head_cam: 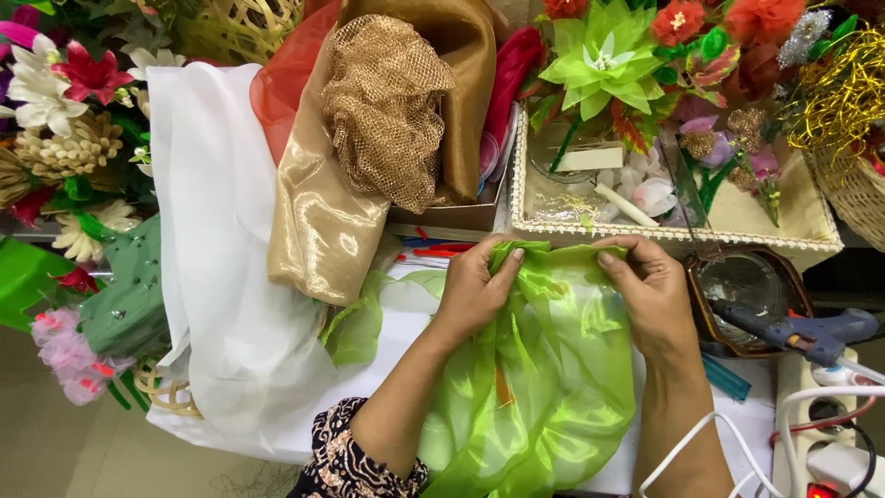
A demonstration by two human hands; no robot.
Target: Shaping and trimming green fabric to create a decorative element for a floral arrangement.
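Two hands, left (475, 286) and right (650, 290), apparently pinch green sheer fabric (544, 378).

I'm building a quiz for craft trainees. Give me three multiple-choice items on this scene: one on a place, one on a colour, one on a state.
1. Where does the blue glue gun lie?
A right of the hands
B left of the hands
C inside the tray

2. What colour is the sheer fabric being held?
A white
B lime green
C red

3. How do the left hand and right hand stand?
A both open flat
B both pinching the fabric's top edge
C one idle

Answers: A, it rests at the right edge; B, translucent green; B, fingers gather the edge.
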